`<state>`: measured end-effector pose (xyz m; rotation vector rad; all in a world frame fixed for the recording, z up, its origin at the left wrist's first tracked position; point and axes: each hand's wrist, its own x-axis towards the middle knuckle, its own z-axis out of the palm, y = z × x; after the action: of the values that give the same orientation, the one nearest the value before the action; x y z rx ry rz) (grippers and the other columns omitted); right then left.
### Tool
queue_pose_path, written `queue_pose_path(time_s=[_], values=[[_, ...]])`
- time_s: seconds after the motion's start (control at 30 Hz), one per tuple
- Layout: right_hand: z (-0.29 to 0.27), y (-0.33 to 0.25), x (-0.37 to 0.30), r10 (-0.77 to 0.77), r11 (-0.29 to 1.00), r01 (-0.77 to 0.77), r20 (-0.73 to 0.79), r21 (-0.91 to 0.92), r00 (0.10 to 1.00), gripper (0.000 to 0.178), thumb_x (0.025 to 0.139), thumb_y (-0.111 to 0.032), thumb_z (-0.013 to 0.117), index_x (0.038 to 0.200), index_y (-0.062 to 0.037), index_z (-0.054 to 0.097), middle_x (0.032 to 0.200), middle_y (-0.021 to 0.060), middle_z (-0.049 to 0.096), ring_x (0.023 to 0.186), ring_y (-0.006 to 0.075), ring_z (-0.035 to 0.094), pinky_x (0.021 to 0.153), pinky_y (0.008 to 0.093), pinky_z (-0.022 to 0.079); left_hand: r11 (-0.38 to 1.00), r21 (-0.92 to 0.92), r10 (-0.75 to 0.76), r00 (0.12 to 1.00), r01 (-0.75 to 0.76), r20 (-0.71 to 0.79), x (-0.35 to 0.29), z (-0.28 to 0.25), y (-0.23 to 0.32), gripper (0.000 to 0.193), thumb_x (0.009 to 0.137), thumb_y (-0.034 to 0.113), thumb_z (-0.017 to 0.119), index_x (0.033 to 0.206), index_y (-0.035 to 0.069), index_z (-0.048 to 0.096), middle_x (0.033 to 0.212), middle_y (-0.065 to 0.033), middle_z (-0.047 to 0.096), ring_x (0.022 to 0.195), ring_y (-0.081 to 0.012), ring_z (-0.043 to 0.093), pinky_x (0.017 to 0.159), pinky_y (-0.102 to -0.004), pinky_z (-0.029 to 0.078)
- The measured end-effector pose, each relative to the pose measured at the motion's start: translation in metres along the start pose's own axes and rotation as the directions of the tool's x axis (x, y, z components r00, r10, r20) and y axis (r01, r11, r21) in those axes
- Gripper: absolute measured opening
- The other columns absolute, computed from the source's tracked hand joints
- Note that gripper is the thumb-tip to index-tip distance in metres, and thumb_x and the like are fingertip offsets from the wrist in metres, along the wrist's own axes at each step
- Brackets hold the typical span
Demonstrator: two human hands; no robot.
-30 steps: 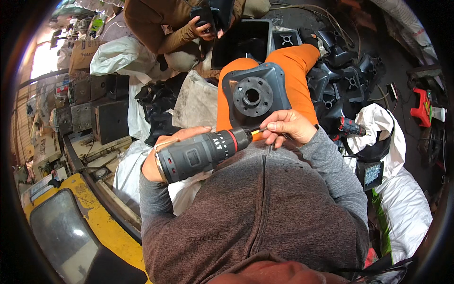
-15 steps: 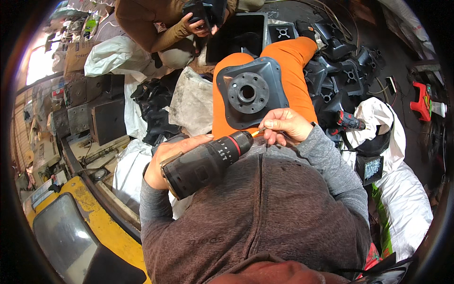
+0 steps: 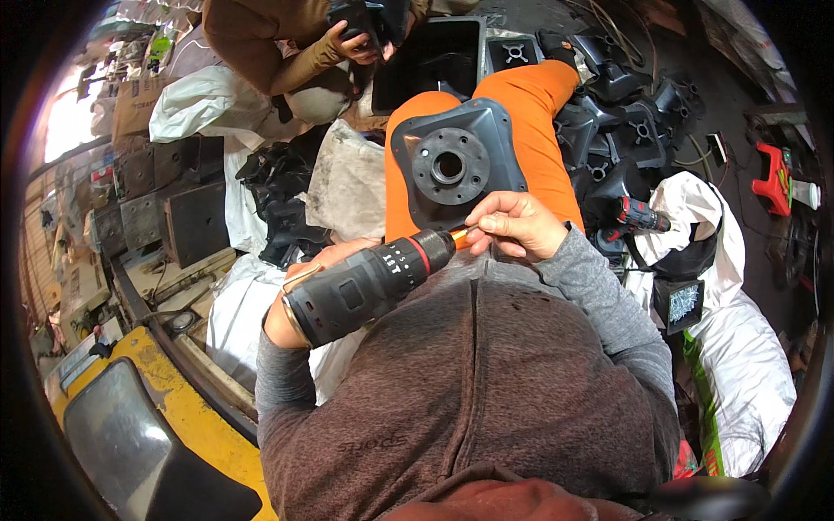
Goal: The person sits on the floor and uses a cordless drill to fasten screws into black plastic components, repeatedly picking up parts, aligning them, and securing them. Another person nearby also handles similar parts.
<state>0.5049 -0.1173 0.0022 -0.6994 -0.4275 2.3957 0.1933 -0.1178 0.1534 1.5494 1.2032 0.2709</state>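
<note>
My left hand (image 3: pixel 334 254) is wrapped round a black cordless drill (image 3: pixel 358 291) with a red ring, lying slantwise before my belly, chuck toward the right. An orange bit or bit holder (image 3: pixel 460 237) sticks out of the chuck. At its tip, the thumb and fingers of my right hand (image 3: pixel 526 227) are pinched together; anything small between them is too hidden to name. A dark grey moulded part (image 3: pixel 498 143) with a square flange and round, holed hub rests on my orange-trousered thighs, just beyond both hands.
Another person's hand (image 3: pixel 354 45) holds a dark part at the top. Similar dark parts (image 3: pixel 638 135) are piled at the far right. Nearer stand a second red-black power tool (image 3: pixel 643 214) and a black box of small screws (image 3: pixel 684 304). A yellow machine (image 3: pixel 195 408) is at left.
The drill has shifted slightly left and rolled a little in my left hand, showing more of its side. More of the orange piece shows at the chuck. My right hand stays pinched at its tip.
</note>
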Motion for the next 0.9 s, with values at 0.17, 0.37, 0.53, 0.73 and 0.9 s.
queue_pose_path(time_s=[0.17,0.37,0.53,0.73,0.9], values=[[0.002,0.007,-0.005,-0.076,0.997,0.076,-0.16,-0.007,0.984,0.033,0.101,-0.026,0.057,0.124,-0.0028,0.063,0.066,-0.0043,0.055,0.05,0.0013,0.043,0.041,0.0154,0.029,0.972,0.231,0.059,0.997,-0.046,-0.05,-0.003,-0.007,0.015,0.058,0.072,0.006,0.081,0.126,0.003,0.06,0.124,-0.0108,0.065,0.109,-0.0236,0.065,0.095,-0.0323,0.05],[-0.022,-0.006,0.01,-0.446,0.886,0.282,-0.508,-0.369,0.737,0.027,0.098,-0.026,0.061,0.112,-0.0043,0.069,0.077,-0.0056,0.06,0.062,0.0003,0.047,0.055,0.0163,0.037,0.766,0.604,0.278,0.961,-0.22,-0.002,0.014,-0.038,0.055,0.059,0.07,0.01,0.083,0.124,0.004,0.061,0.125,-0.0114,0.064,0.108,-0.024,0.066,0.093,-0.0333,0.052],[-0.031,-0.009,0.068,-0.66,0.649,0.353,-0.267,-0.674,0.702,0.033,0.097,-0.032,0.062,0.111,-0.0038,0.069,0.095,0.0062,0.072,0.089,0.0134,0.065,0.081,0.0294,0.051,0.816,0.55,0.207,0.978,-0.177,0.007,0.044,-0.042,0.078,0.062,0.067,0.011,0.083,0.124,0.002,0.06,0.126,-0.0129,0.063,0.109,-0.0258,0.065,0.094,-0.0343,0.051],[-0.021,-0.012,0.069,-0.712,0.505,0.325,-0.172,-0.8,0.681,0.034,0.1,-0.031,0.054,0.111,-0.0014,0.067,0.097,0.0194,0.07,0.092,0.0287,0.069,0.08,0.0353,0.052,0.802,0.576,0.116,0.987,-0.16,0.112,0.077,-0.043,0.099,0.055,0.071,0.012,0.079,0.123,0.003,0.062,0.128,-0.0116,0.062,0.108,-0.0246,0.066,0.094,-0.0339,0.052],[-0.021,-0.008,0.071,-0.753,0.464,0.356,-0.15,-0.811,0.64,0.03,0.1,-0.026,0.054,0.111,-0.0001,0.066,0.093,0.0186,0.069,0.086,0.0282,0.069,0.076,0.0347,0.052,0.766,0.609,0.147,0.978,-0.208,0.149,0.09,-0.043,0.105,0.045,0.073,0.016,0.079,0.115,0.009,0.066,0.127,-0.0062,0.063,0.097,-0.0216,0.07,0.083,-0.0327,0.057]])
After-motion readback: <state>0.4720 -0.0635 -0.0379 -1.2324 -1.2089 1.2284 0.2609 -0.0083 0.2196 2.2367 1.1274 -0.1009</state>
